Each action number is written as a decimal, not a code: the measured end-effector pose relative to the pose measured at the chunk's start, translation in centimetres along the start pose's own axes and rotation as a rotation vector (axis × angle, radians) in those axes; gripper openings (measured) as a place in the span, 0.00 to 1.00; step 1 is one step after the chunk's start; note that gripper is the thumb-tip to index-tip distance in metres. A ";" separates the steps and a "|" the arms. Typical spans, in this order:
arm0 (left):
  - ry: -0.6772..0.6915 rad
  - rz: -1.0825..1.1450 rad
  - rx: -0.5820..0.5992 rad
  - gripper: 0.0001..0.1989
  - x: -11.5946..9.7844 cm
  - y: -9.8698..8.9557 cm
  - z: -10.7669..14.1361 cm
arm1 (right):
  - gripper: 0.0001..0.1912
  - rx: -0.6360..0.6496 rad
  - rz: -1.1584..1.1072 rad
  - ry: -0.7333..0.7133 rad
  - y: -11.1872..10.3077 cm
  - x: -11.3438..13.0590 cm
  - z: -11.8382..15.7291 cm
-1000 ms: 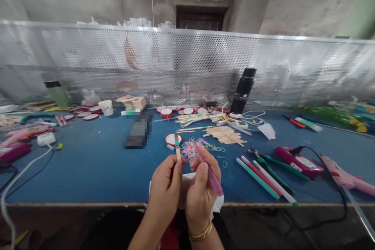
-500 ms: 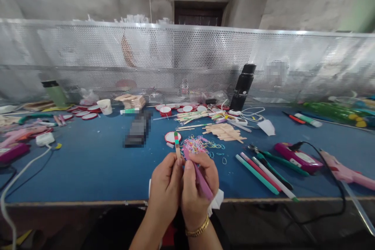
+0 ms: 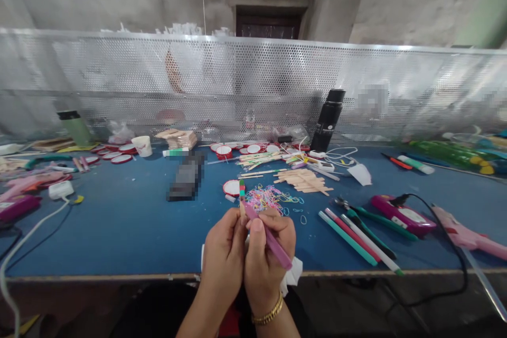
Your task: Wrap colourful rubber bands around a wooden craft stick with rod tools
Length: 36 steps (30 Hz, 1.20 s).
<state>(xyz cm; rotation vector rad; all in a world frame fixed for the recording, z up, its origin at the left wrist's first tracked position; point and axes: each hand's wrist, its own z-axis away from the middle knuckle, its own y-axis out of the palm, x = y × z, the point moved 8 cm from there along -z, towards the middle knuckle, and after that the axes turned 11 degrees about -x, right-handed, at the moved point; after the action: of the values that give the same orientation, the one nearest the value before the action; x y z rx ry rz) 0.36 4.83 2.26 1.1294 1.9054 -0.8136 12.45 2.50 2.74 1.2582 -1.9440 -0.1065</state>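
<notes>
Between the fingers of my left hand (image 3: 225, 240) a wooden craft stick (image 3: 242, 193) stands nearly upright, its top banded in green, red, teal and a dark colour. My right hand (image 3: 269, 245) is closed around a purple marker pen (image 3: 277, 248), slanted so that its upper end meets the stick just below the colour bands. The marker's tip is too small to make out. Both hands touch each other above the table's front edge. Just beyond them lies a heap of small coloured rubber bands (image 3: 265, 198), beside a round white disc with a red rim (image 3: 232, 187).
Plain craft sticks (image 3: 303, 180) lie behind the rubber bands. To the right are several markers (image 3: 348, 236), green-handled pliers (image 3: 390, 219), a purple device (image 3: 404, 214) and a pink glue gun (image 3: 463, 229). A black bottle (image 3: 328, 121) stands before the perforated metal screen (image 3: 158, 74).
The purple marker has shifted up and left against the stick, its upper end now overlapping it. The stick has moved slightly right; both hands keep their grip.
</notes>
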 end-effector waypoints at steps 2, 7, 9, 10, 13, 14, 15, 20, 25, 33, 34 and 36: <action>0.015 -0.021 -0.015 0.20 -0.1 -0.2 0.0 | 0.04 -0.033 0.049 -0.034 -0.2 0.3 -0.2; 0.042 -0.048 -0.024 0.20 -0.3 -0.2 0.0 | 0.02 -0.102 0.083 -0.039 -0.8 0.3 -0.2; 0.040 -0.025 -0.026 0.20 -0.3 -0.2 0.0 | 0.03 -0.055 0.036 -0.038 -0.4 0.4 -0.1; 0.037 -0.013 -0.020 0.20 -0.3 -0.1 0.0 | 0.03 -0.031 0.016 -0.034 -0.3 0.4 0.0; 0.029 -0.011 -0.010 0.19 -0.2 0.0 0.0 | 0.04 -0.020 0.015 -0.023 -0.1 0.2 0.0; 0.027 -0.020 -0.016 0.19 -0.2 -0.1 0.0 | 0.05 -0.035 0.028 -0.017 -0.2 0.1 0.0; 0.026 -0.028 -0.024 0.20 -0.2 -0.2 0.0 | 0.05 -0.053 0.037 -0.009 -0.3 0.0 0.1; 0.018 -0.016 -0.041 0.20 -0.2 -0.3 -0.1 | 0.03 -0.039 -0.020 0.035 -0.2 -0.4 0.2; 0.015 -0.024 -0.035 0.19 -0.4 -0.2 0.1 | 0.04 -0.021 0.054 -0.009 -0.3 0.0 0.1; 0.020 -0.022 -0.041 0.18 -0.3 -0.3 0.0 | 0.02 -0.008 -0.053 0.046 0.1 -0.5 0.5; 0.021 -0.018 -0.037 0.18 -0.3 -0.3 0.0 | 0.02 0.006 -0.061 0.052 0.2 -0.5 0.5; 0.030 -0.020 -0.030 0.18 -0.3 -0.2 0.0 | 0.02 0.026 -0.063 0.065 0.3 -0.6 0.4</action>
<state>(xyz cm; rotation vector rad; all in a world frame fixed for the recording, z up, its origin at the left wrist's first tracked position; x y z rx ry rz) 0.25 4.63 2.50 1.1115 1.9504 -0.7810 12.05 2.98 2.22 1.3237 -1.8566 -0.0718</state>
